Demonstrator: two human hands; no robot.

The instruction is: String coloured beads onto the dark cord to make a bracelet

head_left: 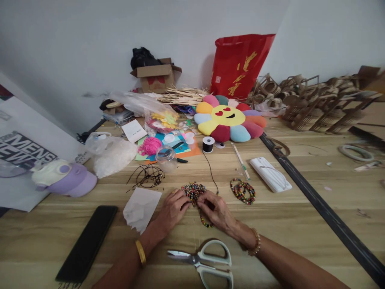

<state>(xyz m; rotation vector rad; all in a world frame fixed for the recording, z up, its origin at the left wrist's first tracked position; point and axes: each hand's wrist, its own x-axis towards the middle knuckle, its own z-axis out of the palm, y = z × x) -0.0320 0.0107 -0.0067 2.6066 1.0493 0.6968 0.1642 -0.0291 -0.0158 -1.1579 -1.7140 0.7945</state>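
Observation:
A small pile of multicoloured beads [192, 189] lies on the wooden table between my hands. My left hand [173, 208] rests at the pile's left edge, its fingers bent together and thumb close to the index finger; anything between them is too small to make out. At the pile's right side, my right hand [217, 212] is closed in a pinch on a beaded cord. Part of this beaded cord [207, 224] hangs out below the fingers, and the rest is hidden. A black cord [212, 170] runs from its spool [208, 144] to my right hand.
Scissors [197, 259] lie in front of my hands, a black phone [87, 243] and white paper [142, 206] to the left. Finished-looking bead loops [243, 190] and a white power strip [270, 174] are right. Behind are a jar [166, 158], pink yarn [150, 146] and a flower cushion [230, 118].

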